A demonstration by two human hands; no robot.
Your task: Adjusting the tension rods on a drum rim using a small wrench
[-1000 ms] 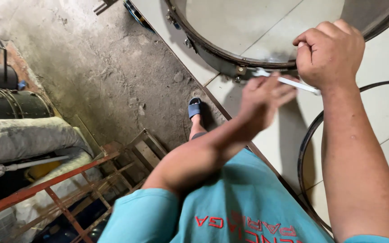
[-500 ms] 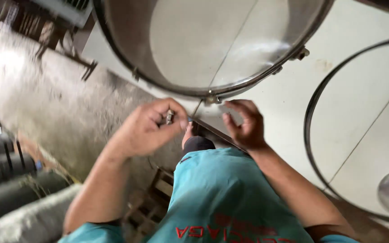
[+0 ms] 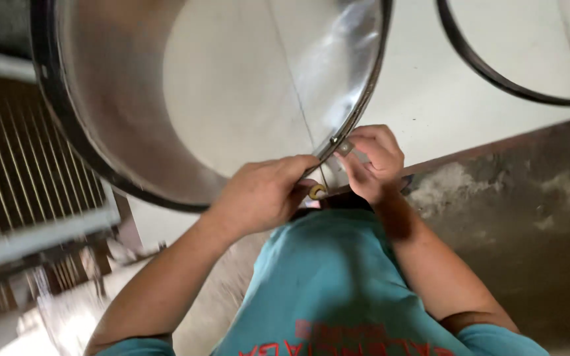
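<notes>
A large shiny metal cylinder [image 3: 338,72] with a dark rim band stands on the pale tiled floor, open on top. My left hand [image 3: 262,194] pinches a small brass nut or washer [image 3: 316,192] at the rim's near edge. Just to the right, my right hand [image 3: 374,161] grips a small metal fastener or clamp part [image 3: 344,146] on the rim band. Both hands touch the cylinder's rim and nearly touch each other. My teal shirt fills the bottom of the view.
A dark metal hoop [image 3: 496,72] lies on the tiles at the upper right. Rough grey concrete floor [image 3: 529,217] spreads at the right. A ribbed metal grille or panel [image 3: 21,171] stands at the left.
The view has swung round, and the cylinder now fills the upper left. Both hands have closed in together on the near rim; earlier the right hand held a thin tool at the rim.
</notes>
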